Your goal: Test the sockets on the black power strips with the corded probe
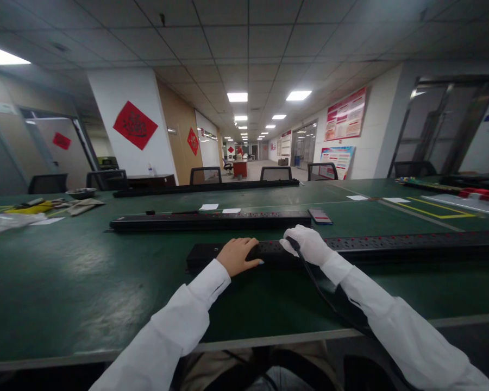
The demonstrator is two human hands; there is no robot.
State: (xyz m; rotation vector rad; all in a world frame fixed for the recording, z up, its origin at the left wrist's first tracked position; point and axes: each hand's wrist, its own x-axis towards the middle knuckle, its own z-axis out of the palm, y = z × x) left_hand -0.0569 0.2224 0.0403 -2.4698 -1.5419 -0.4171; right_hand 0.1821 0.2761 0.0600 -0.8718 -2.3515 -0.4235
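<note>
A long black power strip [375, 245] with a row of sockets and small red marks lies across the table in front of me. My left hand [238, 255] is bare and braced on the strip near its left end, fingers over the top and thumb along the front side. In a white glove, my right hand [307, 245] closes around a black plug [293, 243] at the strip's sockets. The plug's pins are hidden, so I cannot tell how deep they sit. From it a black cord [320, 293] runs down beneath my right forearm towards the table edge.
Behind lies a second black power strip [212, 221], with a small grey-and-red box [320, 216] at its right end. Farther back is another long black bar [207, 188]. Tools and yellow items [36, 206] lie at left; red parts [481, 194] at right. Chairs line the far side.
</note>
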